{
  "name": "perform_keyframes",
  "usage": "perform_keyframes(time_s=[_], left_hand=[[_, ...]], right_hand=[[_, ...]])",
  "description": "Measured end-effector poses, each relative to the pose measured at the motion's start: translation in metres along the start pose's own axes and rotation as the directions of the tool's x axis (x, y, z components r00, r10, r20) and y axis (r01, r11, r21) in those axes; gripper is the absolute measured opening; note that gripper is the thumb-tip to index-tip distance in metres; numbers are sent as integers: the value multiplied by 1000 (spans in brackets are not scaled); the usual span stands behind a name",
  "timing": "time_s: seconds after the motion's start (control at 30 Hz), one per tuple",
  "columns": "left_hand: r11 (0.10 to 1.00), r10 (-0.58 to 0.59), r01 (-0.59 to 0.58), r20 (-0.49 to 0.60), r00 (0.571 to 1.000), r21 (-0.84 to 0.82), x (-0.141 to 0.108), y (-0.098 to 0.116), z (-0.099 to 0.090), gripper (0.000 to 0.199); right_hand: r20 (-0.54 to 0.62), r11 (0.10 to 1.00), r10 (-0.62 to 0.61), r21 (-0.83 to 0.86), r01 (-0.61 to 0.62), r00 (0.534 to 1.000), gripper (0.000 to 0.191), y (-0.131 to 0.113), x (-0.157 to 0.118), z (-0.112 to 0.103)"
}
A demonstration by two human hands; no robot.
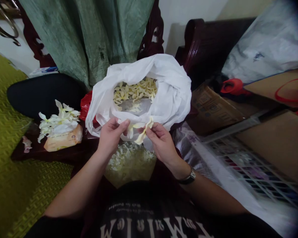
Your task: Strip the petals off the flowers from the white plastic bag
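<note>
A pale cream flower (144,133) is pinched between the thumb and fingers of my right hand (162,140). My left hand (112,132) is closed with thumb against fingers, on another white flower (130,131) whose petals hang beside the first. Both hands are in front of a white plastic bag (172,94), at its near rim. Inside the bag's opening lie many yellowish-white flowers (136,90). Below my hands, more small white flowers (129,153) sit in what looks like a clear bag in front of my lap.
At left, white flowers (61,117) rest on an orange-and-white tissue pack (64,138), with a black cushion-like object (44,94) behind. A red bag (86,105) touches the white bag. Cardboard boxes (213,105) and a wire rack (253,172) stand at right. Green cloth (94,36) hangs behind.
</note>
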State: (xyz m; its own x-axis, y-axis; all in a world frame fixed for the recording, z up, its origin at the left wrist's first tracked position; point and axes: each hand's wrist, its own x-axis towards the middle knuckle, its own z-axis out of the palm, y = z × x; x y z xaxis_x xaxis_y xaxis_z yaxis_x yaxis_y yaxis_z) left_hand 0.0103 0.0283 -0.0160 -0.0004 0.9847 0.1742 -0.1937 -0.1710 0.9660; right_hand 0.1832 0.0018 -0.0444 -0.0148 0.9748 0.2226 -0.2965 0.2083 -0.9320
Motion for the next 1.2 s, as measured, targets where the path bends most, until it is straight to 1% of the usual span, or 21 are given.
perform_keyframes(time_s=[0.1,0.23,0.33,0.4,0.47,0.57,0.7,0.83,0.87,0.93,1.0,1.03,1.13,1.2], left_hand=[[999,-15,14,19,1000,45,0,-2,-2,39],[995,-39,33,52,998,97,-4,3,-3,41],[986,-26,11,84,996,169,-8,11,-3,43],[976,-16,-7,101,995,216,-10,16,-2,44],[968,-9,-20,112,994,249,-12,19,-1,43],[961,-28,-6,117,993,277,-13,19,-3,44],[955,-105,61,137,985,292,-14,15,-12,42],[964,-196,147,217,956,220,-15,15,-25,38],[961,-217,164,240,946,223,-15,17,-28,37],[937,-264,173,291,920,302,-16,20,-34,35],[899,-287,128,341,895,420,-17,22,-39,33],[879,-282,92,354,892,469,-18,21,-41,32],[829,-232,-4,351,907,559,-23,12,-45,33],[788,-218,-40,340,915,614,-27,4,-46,35]], right_hand=[[6,998,-12,-56,12,1000,24,1,-2,-4],[9,994,-62,-87,63,998,22,-7,-3,-9],[86,976,-108,-178,122,990,15,-16,-1,-12],[161,954,-101,-264,141,982,15,-19,0,-14],[195,939,-75,-315,136,978,18,-19,1,-15],[187,950,-13,-304,71,982,21,-13,2,-16],[194,977,108,-204,-68,975,22,-6,1,-18],[197,977,197,-125,-175,960,24,-5,-1,-17],[204,973,217,-119,-196,954,25,-6,-2,-17],[213,969,237,-124,-215,948,26,-8,-2,-18],[200,969,227,-140,-201,953,24,-10,-3,-19],[189,969,222,-149,-195,957,23,-11,-4,-19],[176,962,245,-165,-216,954,21,-8,-6,-21],[180,956,271,-167,-242,945,22,-3,-8,-21]])
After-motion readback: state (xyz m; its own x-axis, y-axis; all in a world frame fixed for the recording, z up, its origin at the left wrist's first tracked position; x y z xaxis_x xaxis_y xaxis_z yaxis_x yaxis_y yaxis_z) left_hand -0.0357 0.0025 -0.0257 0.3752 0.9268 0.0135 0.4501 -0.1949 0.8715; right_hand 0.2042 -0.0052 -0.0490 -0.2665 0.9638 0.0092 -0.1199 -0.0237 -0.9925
